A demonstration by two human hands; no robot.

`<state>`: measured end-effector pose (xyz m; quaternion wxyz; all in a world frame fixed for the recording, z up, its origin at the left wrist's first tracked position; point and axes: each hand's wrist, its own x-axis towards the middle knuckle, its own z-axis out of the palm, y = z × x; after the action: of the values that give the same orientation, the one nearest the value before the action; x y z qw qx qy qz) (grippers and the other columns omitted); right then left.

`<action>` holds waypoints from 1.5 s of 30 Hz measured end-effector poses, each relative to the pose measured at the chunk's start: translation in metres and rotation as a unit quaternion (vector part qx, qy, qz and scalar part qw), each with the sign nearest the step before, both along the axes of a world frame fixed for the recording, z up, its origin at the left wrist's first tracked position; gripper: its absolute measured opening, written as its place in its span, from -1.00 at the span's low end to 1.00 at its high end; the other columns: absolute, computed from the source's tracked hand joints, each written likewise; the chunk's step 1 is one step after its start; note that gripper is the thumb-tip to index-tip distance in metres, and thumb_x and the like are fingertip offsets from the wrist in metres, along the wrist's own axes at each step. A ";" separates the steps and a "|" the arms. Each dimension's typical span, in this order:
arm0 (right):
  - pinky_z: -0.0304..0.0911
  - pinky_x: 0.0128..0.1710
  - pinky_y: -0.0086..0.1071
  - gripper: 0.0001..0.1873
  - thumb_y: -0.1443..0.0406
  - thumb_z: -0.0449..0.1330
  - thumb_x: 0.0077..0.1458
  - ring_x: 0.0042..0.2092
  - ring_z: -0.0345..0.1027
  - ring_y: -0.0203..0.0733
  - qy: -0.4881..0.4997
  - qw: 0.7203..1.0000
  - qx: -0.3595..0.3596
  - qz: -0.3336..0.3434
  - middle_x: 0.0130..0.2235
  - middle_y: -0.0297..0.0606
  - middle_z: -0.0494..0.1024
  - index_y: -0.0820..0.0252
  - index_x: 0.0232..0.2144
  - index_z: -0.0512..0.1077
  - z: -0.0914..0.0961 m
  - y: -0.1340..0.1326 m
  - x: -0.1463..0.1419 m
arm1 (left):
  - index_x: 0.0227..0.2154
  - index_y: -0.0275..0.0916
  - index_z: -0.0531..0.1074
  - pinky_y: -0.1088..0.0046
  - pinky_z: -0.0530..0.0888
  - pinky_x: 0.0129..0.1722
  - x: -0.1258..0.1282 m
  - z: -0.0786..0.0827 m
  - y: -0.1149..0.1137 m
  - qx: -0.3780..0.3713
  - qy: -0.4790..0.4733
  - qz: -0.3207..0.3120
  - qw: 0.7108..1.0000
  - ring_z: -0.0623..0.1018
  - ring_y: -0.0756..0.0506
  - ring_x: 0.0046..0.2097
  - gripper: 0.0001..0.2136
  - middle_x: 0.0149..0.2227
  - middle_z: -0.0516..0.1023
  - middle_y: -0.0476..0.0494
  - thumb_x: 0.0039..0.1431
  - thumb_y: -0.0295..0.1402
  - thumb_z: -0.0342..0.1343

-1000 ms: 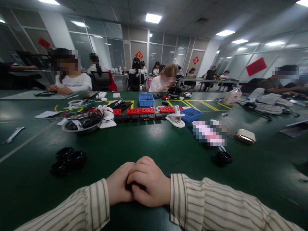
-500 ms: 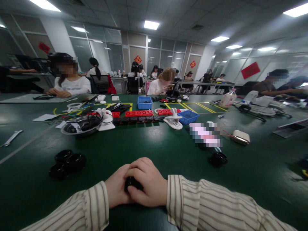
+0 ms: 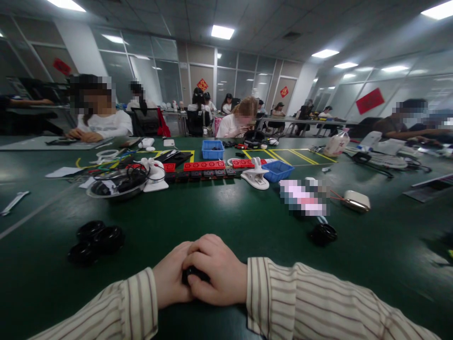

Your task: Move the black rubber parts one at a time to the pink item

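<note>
My left hand [image 3: 171, 278] and my right hand [image 3: 217, 269] rest together on the green table [image 3: 233, 222], close to its near edge. Both are curled round a small black object [image 3: 193, 274] that shows only as a dark sliver between the fingers. The right fingers lie over the left ones. Striped sleeves cover both forearms. A cluster of three black round parts [image 3: 95, 238] lies to the left of my hands. One more black round part [image 3: 323, 233] sits to the right.
Farther back stand a metal bowl of cables [image 3: 116, 184], a row of red and black blocks [image 3: 205, 169], two blue bins [image 3: 213, 148], a white clamp [image 3: 255, 175] and a white case [image 3: 357, 200]. A wrench [image 3: 14, 202] lies far left. Several people sit at the far tables.
My hands have stayed together in the same place; the right fingers shifted slightly over the black object. The view swayed a little.
</note>
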<state>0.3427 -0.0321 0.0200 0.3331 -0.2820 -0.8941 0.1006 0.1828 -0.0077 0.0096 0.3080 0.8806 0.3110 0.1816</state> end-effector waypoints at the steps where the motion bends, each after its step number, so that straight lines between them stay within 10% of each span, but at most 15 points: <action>1: 0.16 -0.19 -0.31 -0.86 0.31 0.05 -0.03 -0.21 0.21 -0.21 0.001 1.000 0.003 0.001 -0.28 -0.22 0.40 0.21 -0.36 0.33 0.000 0.000 0.000 | -0.30 -0.24 0.38 0.20 0.33 0.02 0.000 0.000 0.000 0.001 0.001 0.000 1.000 0.41 -0.18 -0.13 -0.67 -0.23 0.43 -0.10 -0.26 -0.45 0.13; 45: 0.14 -0.15 -0.28 -0.84 0.29 0.06 -0.04 -0.20 0.22 -0.20 0.036 0.999 0.030 0.004 -0.27 -0.22 0.42 0.22 -0.37 0.37 -0.001 -0.001 -0.001 | -0.22 -0.20 0.38 0.21 0.32 0.05 0.000 0.004 -0.002 -0.032 -0.014 0.004 0.999 0.39 -0.20 -0.04 -0.64 -0.11 0.42 -0.10 -0.20 -0.39 0.17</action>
<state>0.3420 -0.0330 0.0185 0.3727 -0.2646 -0.8853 0.0850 0.1825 -0.0098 0.0136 0.3396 0.8664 0.3160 0.1849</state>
